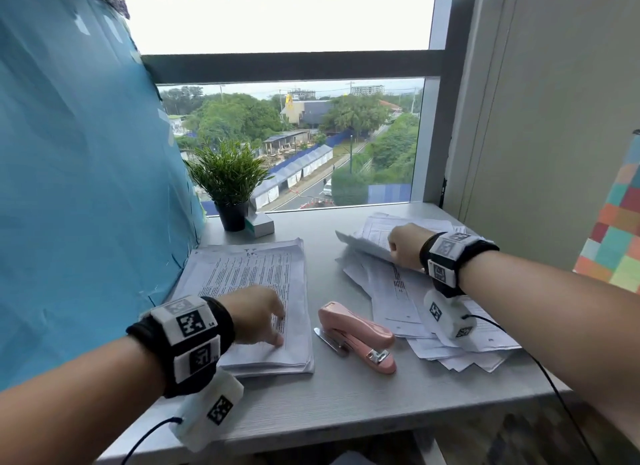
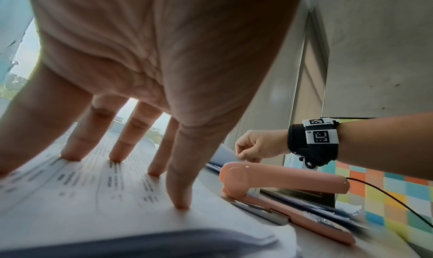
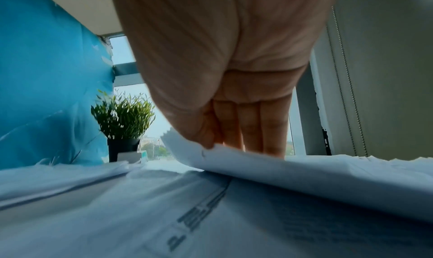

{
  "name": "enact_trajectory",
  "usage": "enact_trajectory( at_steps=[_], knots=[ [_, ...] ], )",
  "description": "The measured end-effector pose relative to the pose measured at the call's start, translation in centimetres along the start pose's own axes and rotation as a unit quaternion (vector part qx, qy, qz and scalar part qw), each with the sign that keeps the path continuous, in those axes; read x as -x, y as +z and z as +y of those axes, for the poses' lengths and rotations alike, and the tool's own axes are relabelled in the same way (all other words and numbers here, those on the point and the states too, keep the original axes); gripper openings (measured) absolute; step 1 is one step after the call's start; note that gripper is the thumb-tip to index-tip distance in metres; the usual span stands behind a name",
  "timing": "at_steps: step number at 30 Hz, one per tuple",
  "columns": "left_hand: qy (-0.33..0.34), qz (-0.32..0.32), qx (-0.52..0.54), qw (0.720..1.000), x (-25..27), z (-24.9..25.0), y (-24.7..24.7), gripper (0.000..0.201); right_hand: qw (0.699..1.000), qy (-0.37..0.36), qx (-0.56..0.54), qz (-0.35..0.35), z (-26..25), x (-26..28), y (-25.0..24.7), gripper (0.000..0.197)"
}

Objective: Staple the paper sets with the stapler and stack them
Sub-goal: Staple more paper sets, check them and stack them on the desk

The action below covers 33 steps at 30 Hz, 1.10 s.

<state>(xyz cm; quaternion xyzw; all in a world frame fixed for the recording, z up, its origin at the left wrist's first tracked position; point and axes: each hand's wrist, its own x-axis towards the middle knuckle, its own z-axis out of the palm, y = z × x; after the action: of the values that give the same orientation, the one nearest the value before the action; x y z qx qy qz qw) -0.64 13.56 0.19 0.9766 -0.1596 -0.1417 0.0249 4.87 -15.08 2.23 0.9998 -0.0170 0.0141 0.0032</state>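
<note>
Left: neat stack of printed white paper sheets [image 1: 256, 284], left hand [image 1: 258, 314] pressing with straight fingertips [image 2: 180, 202]. Centre: pink plastic stapler [image 1: 358, 336]. Right: loose paper pile [image 1: 408, 312], right hand [image 1: 405, 245] pinching lifted sheet [image 3: 257, 162].

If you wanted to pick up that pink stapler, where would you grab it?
Probably from above, thumb and fingers across the sides of the pink stapler at mid-body. It lies flat and free on the desk between the neat stack and the loose papers; its rounded hinge end points to the window, its mouth toward the person.

A grey desk [image 1: 346, 405] carries two paper piles [image 1: 256, 291], a pink stapler [image 1: 356, 336] and a potted plant [image 1: 228, 187].
</note>
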Motion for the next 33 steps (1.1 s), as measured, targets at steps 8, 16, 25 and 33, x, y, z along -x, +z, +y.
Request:
enact_trajectory(
  at_steps=[8, 16, 25, 33],
  knots=[
    [0.008, 0.059, 0.123, 0.991, -0.2, 0.9, -0.9, 0.052, 0.94, 0.079, -0.317, 0.098, -0.6, 0.6, -4.1, 0.015],
    [0.021, 0.023, 0.631, 0.775, -0.5, 4.8, -3.6, 0.039, 0.78, 0.038, -0.625, -0.008, -5.3, 2.5, -5.4, 0.03],
    [0.001, 0.051, 0.683, 0.728, -1.0, 2.7, -2.5, 0.038, 0.761, -0.053, -0.611, -0.209, -9.0, 5.0, -3.6, 0.012],
    [-0.051, 0.194, 0.668, 0.717, 1.0, -1.5, -3.2, 0.032, 0.979, -0.131, 0.002, -0.157, -9.2, 9.3, -2.1, 0.077]
  ],
)
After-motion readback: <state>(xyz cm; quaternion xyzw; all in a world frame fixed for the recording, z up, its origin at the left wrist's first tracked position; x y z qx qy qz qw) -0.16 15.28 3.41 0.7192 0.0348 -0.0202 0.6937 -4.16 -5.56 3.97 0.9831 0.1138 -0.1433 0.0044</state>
